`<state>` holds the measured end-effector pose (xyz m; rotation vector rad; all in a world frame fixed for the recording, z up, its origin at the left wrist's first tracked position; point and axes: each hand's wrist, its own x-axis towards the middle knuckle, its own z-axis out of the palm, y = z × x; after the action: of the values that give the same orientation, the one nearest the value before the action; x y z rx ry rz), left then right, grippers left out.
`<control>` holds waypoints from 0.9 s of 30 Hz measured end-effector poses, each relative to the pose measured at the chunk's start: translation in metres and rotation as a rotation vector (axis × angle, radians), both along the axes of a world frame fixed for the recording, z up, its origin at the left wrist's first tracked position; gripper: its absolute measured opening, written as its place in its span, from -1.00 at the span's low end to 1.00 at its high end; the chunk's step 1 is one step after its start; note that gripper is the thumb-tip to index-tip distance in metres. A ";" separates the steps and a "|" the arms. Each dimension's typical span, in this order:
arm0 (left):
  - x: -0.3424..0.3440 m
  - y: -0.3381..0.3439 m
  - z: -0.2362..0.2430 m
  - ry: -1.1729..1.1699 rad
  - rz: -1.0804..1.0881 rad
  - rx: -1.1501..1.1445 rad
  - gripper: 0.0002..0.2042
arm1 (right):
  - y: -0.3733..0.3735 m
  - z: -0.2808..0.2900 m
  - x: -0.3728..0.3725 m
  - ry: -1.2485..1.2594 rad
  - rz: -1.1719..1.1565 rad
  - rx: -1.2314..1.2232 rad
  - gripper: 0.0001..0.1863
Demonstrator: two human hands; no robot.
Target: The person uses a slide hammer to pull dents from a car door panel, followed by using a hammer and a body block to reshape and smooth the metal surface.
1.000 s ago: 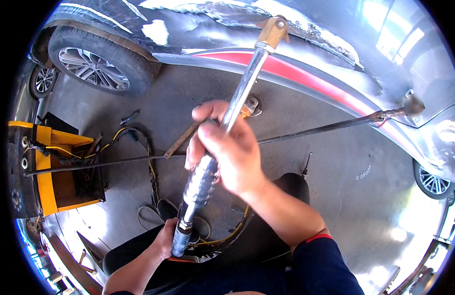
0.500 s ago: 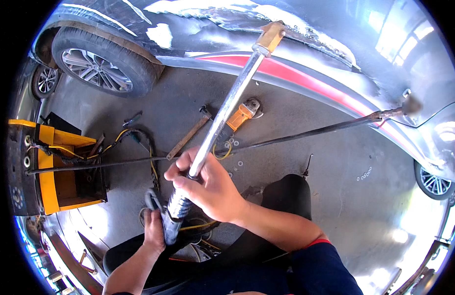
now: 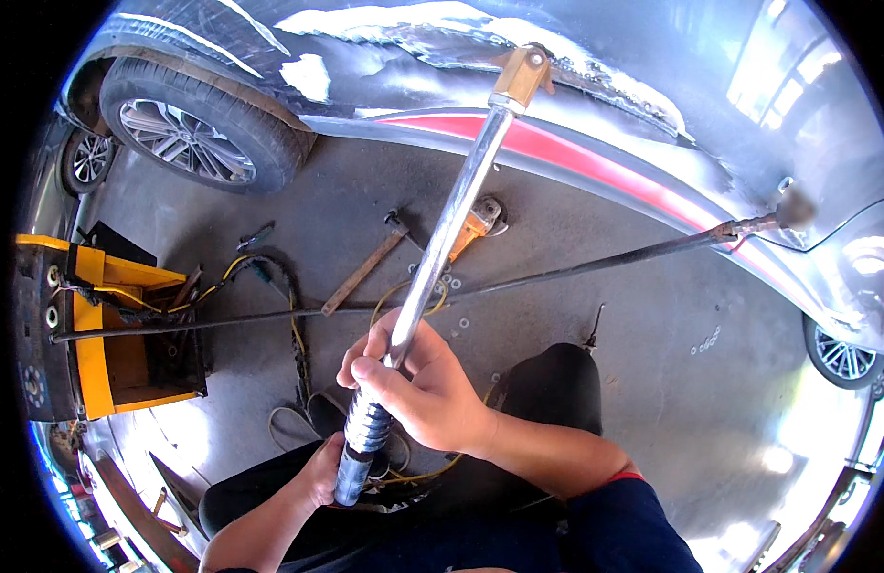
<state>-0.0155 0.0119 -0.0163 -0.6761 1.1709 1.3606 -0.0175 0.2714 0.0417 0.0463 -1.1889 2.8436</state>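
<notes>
Polished metal forms the long, smooth shaft of a rod-shaped tool (image 3: pixel 451 229), which is held aslant between the person's body and the car. Its upper end is capped by a blocky, brass-coloured head (image 3: pixel 521 79), seen against the scuffed car panel (image 3: pixel 614 53); whether the two touch cannot be told. The shaft is gripped by the right hand (image 3: pixel 427 387), with thumb and fingers curled round it just above a shiny, ribbed collar (image 3: pixel 368 423). The dark cylindrical lower end is gripped by the left hand (image 3: pixel 322 470), whose fingers are mostly hidden behind it.

The panel is marked by rough white patches, and a red strip (image 3: pixel 556 153) is seen along the curved sill. A slim dark bar (image 3: pixel 604 264) is stretched from the boxy yellow cabinet (image 3: pixel 93 329) towards the car. On the smooth grey floor (image 3: pixel 671 420), a wooden-handled hammer (image 3: pixel 365 272), an orange grinder (image 3: pixel 472 232) and small ring-shaped washers (image 3: pixel 464 323) are scattered.
</notes>
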 end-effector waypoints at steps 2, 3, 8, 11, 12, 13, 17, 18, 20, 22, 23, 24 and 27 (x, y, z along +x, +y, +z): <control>0.003 0.003 -0.001 0.016 0.008 -0.001 -0.74 | -0.002 -0.003 0.001 -0.020 -0.007 -0.013 -0.84; 0.004 0.003 -0.001 0.034 0.016 -0.001 -0.74 | -0.001 -0.002 0.001 -0.021 -0.007 -0.014 -0.84; 0.008 -0.005 -0.008 0.140 -0.099 -0.024 -0.64 | -0.002 0.003 -0.002 -0.032 -0.031 -0.044 -0.85; 0.003 0.013 0.011 -0.029 0.049 -0.004 -0.58 | 0.006 0.014 -0.013 -0.103 -0.088 0.074 -0.87; 0.002 0.018 0.017 -0.042 0.067 0.011 -0.56 | 0.007 0.017 -0.022 -0.101 -0.180 0.016 -0.86; 0.001 0.016 0.021 -0.043 0.070 0.006 -0.56 | 0.019 0.019 -0.032 -0.055 -0.134 -0.019 -0.83; -0.003 0.003 0.017 0.034 -0.056 -0.160 -0.57 | 0.042 0.020 -0.051 0.039 -0.132 -0.095 -0.73; -0.003 -0.001 0.012 0.047 -0.066 -0.164 -0.57 | 0.028 0.014 -0.043 0.079 -0.192 -0.074 -0.77; -0.003 -0.002 0.003 0.121 -0.115 -0.127 -0.51 | -0.010 -0.014 -0.021 0.119 -0.125 -0.157 -0.78; -0.003 -0.006 -0.003 0.190 -0.158 -0.094 -0.45 | -0.019 -0.014 -0.011 0.058 -0.131 -0.162 -0.78; -0.004 -0.010 -0.006 0.176 -0.138 -0.104 -0.45 | -0.020 -0.014 -0.009 -0.003 -0.140 -0.163 -0.77; -0.006 -0.014 -0.010 0.163 -0.119 -0.114 -0.45 | -0.019 -0.014 -0.009 -0.005 -0.140 -0.163 -0.77; 0.002 -0.045 -0.040 0.504 0.099 -0.232 -0.46 | -0.011 -0.004 -0.019 0.043 -0.100 0.069 -0.70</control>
<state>-0.0134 -0.0331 -0.0564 -0.5727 1.7359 1.5432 -0.0360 0.2602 0.0375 0.0498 -1.2438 2.7012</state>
